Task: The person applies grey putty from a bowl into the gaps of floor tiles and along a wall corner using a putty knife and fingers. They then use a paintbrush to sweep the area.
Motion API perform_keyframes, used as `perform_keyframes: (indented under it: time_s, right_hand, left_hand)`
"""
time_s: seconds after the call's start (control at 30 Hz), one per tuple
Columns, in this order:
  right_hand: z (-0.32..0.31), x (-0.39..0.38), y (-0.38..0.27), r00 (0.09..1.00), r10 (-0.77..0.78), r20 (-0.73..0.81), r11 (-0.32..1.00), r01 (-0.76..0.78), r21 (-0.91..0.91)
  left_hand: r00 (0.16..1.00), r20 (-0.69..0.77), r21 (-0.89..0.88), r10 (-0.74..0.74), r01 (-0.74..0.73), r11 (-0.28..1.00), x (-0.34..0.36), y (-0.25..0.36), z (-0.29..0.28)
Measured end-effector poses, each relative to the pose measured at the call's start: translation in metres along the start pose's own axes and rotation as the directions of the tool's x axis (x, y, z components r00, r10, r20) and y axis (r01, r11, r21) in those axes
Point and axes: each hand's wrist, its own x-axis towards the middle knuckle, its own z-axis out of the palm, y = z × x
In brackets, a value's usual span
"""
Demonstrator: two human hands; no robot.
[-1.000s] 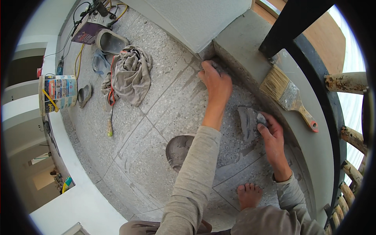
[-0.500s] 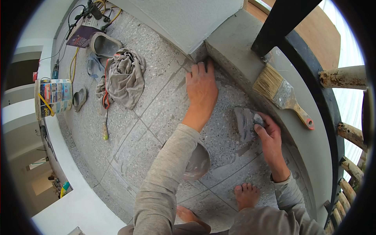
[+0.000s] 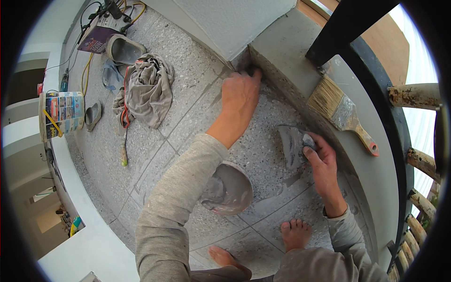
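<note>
Left hand (image 3: 238, 96): at the corner (image 3: 242, 61), pointing to twelve o'clock; its fingers are curled, and one cannot tell whether they pinch anything.
Right hand (image 3: 325, 162): thumb and fingers grip the grey piece (image 3: 289, 148), which sits at ten o'clock from that hand.
Bowl (image 3: 242, 183): on the floor (image 3: 197, 110) at six o'clock from the left hand, grey paste inside.
Corner: probably calls for light, even fingertip pressure, worked right into the angle and along the foot of the ledge (image 3: 286, 40).
Grey piece: best held level and close, so its smears are handy.
Brush (image 3: 338, 108): on the ledge, near one o'clock from the right hand; worth not nudging.
</note>
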Motion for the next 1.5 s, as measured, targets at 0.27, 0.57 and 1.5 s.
perform_keyframes:
  time_s: [0.27, 0.57, 1.5]
  right_hand:
    - [-0.011, -0.002, 0.009, 1.0, 0.002, -0.024, 1.0, -0.002, 0.019]
    - [-0.004, 0.003, 0.004, 0.999, 0.031, -0.026, 0.999, -0.03, 0.041]
    - [0.002, 0.014, 0.008, 0.999, 0.042, 0.015, 0.999, -0.042, -0.006]
  left_hand:
    - [0.992, -0.114, -0.252, -0.061, 0.03, 0.967, -0.022, -0.001, 0.006]
    - [0.991, -0.094, -0.313, -0.099, 0.065, 0.948, -0.011, 0.0, 0.013]
    - [0.995, -0.091, -0.086, 0.039, -0.047, 0.995, -0.017, -0.02, 0.006]
